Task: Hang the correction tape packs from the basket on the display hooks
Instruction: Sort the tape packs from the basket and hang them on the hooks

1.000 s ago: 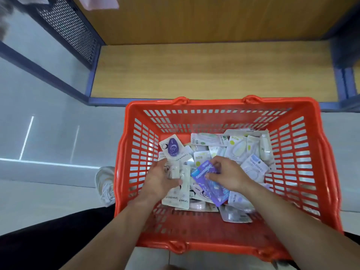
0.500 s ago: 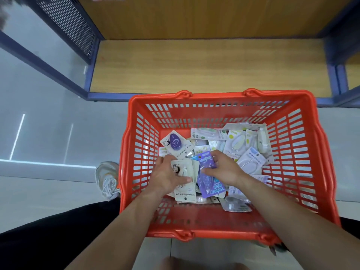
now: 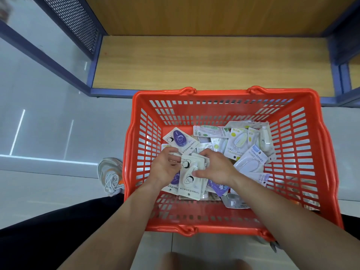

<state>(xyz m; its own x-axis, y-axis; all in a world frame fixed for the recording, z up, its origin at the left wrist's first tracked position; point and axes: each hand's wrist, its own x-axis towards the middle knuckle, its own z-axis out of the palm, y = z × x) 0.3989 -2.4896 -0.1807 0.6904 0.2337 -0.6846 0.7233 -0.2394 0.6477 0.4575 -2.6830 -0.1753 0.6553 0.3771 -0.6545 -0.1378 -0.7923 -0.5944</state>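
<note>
Both hands in red slotted plastic basket (image 3: 224,93).
Curled fingers of left hand (image 3: 165,169) and right hand (image 3: 216,169) grip a stack of white cartoon-printed correction tape packs (image 3: 190,179).

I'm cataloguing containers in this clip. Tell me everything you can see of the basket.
The basket is orange-red plastic and rectangular, with slotted walls and floor, a thick smooth rim and hinge loops on its near and far edges. It stands upright on the pale floor, just in front of a low wooden shelf. Packs lie loose in its middle and far right. The left hand and right hand reach inside, gripping packs; neither plainly touches the walls.
</note>
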